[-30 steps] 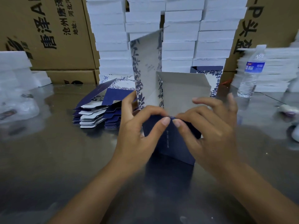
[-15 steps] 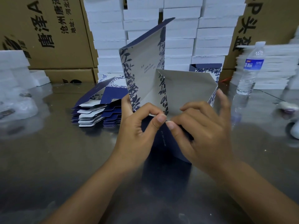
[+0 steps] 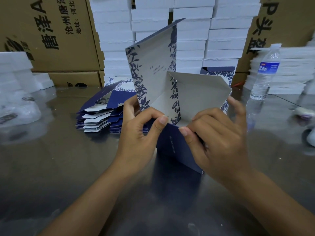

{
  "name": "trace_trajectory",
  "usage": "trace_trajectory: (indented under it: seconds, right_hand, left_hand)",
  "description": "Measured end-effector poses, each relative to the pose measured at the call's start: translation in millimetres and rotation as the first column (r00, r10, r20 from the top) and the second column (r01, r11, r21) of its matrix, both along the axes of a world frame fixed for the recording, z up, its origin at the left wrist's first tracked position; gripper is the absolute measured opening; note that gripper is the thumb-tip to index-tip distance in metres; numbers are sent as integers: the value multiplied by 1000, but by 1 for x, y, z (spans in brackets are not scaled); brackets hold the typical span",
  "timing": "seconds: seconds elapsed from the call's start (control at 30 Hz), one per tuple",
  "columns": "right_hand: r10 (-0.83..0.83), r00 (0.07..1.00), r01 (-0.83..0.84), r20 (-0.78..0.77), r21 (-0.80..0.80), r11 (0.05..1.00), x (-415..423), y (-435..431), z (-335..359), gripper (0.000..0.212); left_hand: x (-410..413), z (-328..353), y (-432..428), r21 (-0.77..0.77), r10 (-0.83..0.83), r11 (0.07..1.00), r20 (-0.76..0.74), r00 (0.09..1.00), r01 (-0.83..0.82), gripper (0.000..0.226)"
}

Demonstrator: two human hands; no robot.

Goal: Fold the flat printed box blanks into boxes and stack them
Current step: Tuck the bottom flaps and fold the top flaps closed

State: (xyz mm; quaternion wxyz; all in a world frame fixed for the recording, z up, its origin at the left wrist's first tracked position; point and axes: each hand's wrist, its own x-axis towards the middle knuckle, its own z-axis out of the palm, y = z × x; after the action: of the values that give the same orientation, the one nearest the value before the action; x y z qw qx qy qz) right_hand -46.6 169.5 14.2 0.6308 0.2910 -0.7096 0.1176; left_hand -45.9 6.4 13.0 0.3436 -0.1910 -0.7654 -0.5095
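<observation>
Pinching half-folded box blank (image 3: 172, 143) w/ left hand (image 3: 141, 133) & right hand (image 3: 219, 138)

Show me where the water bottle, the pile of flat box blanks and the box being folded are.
water bottle (image 3: 268, 68): head view, on its blue label.
pile of flat box blanks (image 3: 95, 116): head view, on its white flaps.
box being folded (image 3: 171, 149): head view, on its dark blue panel.

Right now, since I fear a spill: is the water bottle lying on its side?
No, the water bottle stands upright on the table, cap at the top.
</observation>
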Motion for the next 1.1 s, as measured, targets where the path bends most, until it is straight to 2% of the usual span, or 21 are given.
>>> trace_trajectory:
  seconds: [0.2, 0.5, 0.73, 0.87, 1.03, 1.1]
  right_hand:
    - [18, 1000, -18, -16, 10, 1000, -1, 8, 3, 38]
    - [56, 998, -56, 2, -2, 998, 0, 4, -1, 38]
    - [87, 996, -87, 1, 10, 996, 0, 10, 2, 40]
    - [55, 998, -56, -25, -8, 998, -1, 11, 2, 34]
    - [66, 998, -66, -3, -28, 997, 1, 10, -1, 38]
    - [84, 996, -84, 4, -16, 996, 2, 9, -1, 40]
  left_hand:
    - [-4, -1, -2, 11, 8, 1000, 28, 1000, -9, 18]
    - [-13, -3, -12, 50, 140, 989, -7, 990, -139, 16]
    - [-14, -3, -11, 43, 170, 985, -37, 985, -169, 15]
    - [-14, -7, -12, 10, 243, 970, -132, 961, -244, 13]
    - [-16, -8, -22, -87, 335, 921, -318, 887, -380, 25]
    - [-15, -7, -23, -90, 337, 918, -329, 882, -385, 28]
